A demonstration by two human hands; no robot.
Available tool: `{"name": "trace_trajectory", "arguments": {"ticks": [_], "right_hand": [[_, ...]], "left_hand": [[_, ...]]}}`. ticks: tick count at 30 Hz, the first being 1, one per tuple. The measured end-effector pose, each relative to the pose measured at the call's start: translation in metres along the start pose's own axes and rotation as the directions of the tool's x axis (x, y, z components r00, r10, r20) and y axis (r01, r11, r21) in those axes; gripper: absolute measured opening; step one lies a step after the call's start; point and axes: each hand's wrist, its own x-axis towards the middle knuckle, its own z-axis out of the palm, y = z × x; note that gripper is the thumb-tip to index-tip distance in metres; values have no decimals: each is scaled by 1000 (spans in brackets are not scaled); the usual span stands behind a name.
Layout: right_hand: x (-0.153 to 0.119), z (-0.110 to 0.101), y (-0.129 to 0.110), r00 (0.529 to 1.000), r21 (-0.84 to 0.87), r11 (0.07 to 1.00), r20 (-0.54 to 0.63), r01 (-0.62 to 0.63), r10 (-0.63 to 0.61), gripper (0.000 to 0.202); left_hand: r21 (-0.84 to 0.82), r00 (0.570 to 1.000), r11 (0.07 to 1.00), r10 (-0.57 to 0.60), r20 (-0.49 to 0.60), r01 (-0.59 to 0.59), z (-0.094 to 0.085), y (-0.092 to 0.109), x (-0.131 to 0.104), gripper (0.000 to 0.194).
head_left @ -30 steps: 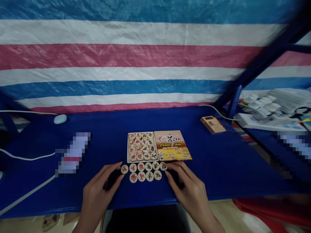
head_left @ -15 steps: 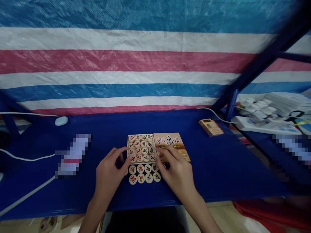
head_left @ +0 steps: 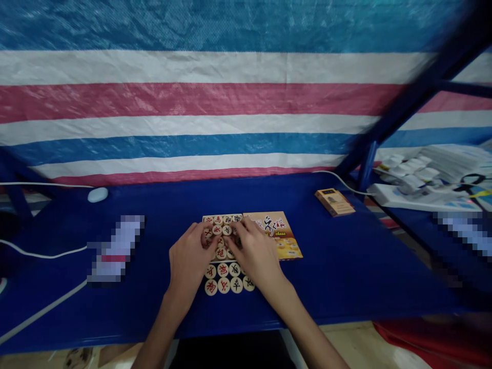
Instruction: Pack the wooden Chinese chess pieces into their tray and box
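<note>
A shallow white box [head_left: 205, 217] holds rows of round Chinese chess pieces [head_left: 217, 230] marked with red and black characters. My left hand [head_left: 193, 258] is over the box's left side, its thumb and fingers bent around pieces in the middle rows. From the other side my right hand [head_left: 255, 253] does the same, fingers curled against the black-marked pieces. Both thumbs come close together, and some pieces are hidden beneath the fingers. Nearer me, two rows of loose pieces [head_left: 223, 285] lie face up on the blue table; my right hand partly covers their right end.
The orange printed box lid [head_left: 288, 241] lies against the box's right side. Farther right is a small yellow-brown box [head_left: 334, 202]. A blurred phone-like object [head_left: 119, 248], a white rounded case [head_left: 97, 195] and white cables are at left. A power strip [head_left: 418, 199] lies right.
Both hands have moved inward from the box's side edges, over the pieces, and now cover more of them. The loose rows in front have stayed in place.
</note>
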Motion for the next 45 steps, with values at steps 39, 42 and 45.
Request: {"name": "trace_trajectory", "arguments": {"ticks": [39, 42, 45], "right_hand": [[-133, -20, 48, 993, 350, 937, -114, 6, 36, 14], [-130, -24, 46, 987, 426, 900, -84, -92, 141, 15], [-115, -31, 42, 978, 448, 880, -54, -158, 202, 15]], "left_hand": [[-238, 976, 946, 212, -51, -218, -26, -63, -113, 32], [-316, 990, 939, 121, -69, -137, -33, -60, -111, 26], [-342, 994, 937, 35, -106, -70, -38, -55, -96, 20]]}}
